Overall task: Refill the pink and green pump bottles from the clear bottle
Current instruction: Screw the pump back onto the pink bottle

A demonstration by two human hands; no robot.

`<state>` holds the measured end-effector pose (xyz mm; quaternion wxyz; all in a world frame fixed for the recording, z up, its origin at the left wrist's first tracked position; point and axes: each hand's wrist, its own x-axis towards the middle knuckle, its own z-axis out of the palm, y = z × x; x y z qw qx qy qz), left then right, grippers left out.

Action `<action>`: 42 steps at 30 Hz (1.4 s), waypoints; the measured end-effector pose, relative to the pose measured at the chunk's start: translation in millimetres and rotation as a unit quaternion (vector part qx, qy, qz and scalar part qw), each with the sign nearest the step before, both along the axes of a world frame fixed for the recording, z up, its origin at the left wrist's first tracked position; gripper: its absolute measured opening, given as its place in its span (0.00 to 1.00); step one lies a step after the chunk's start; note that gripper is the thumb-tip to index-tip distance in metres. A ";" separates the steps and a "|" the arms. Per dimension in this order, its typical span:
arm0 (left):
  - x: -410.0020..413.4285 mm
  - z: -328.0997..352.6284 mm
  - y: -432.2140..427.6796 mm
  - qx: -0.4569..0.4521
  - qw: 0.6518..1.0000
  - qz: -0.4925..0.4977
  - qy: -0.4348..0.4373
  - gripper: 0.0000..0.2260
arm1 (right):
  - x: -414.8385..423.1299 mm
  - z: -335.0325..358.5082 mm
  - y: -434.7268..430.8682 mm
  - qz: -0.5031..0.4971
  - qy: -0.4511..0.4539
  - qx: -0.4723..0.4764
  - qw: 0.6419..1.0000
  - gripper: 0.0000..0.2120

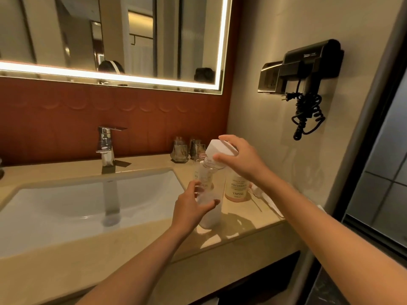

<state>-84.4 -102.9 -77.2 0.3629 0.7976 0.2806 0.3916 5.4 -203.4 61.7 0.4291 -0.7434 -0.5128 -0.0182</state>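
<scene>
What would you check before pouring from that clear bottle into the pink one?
1. Clear bottle steadied: the left hand grips it, upright on the countertop. Ok.
2. White cap fully off: the right hand holds it tilted at the neck. Cannot tell.
3. Pink bottle open for filling: its top is hidden behind the right hand. Cannot tell.
4. Glasses out of the way: they stand behind, apart from both hands. Ok.
</scene>
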 end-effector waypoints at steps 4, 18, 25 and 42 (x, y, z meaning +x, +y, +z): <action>0.1 -1.5 1.0 0.001 1.000 0.002 0.000 0.31 | 4.3 11.4 8.0 0.024 -0.028 -0.059 0.998 0.26; 1.4 2.5 0.2 0.013 0.999 0.011 0.034 0.31 | 5.5 15.3 22.5 0.021 -0.089 -0.140 0.986 0.28; 1.3 2.4 1.8 0.012 0.999 0.012 0.048 0.31 | 2.2 21.8 22.6 0.037 -0.087 -0.151 0.984 0.26; 0.4 3.1 0.5 0.015 0.999 0.021 0.045 0.31 | 12.5 24.3 14.6 0.040 -0.116 -0.178 0.976 0.29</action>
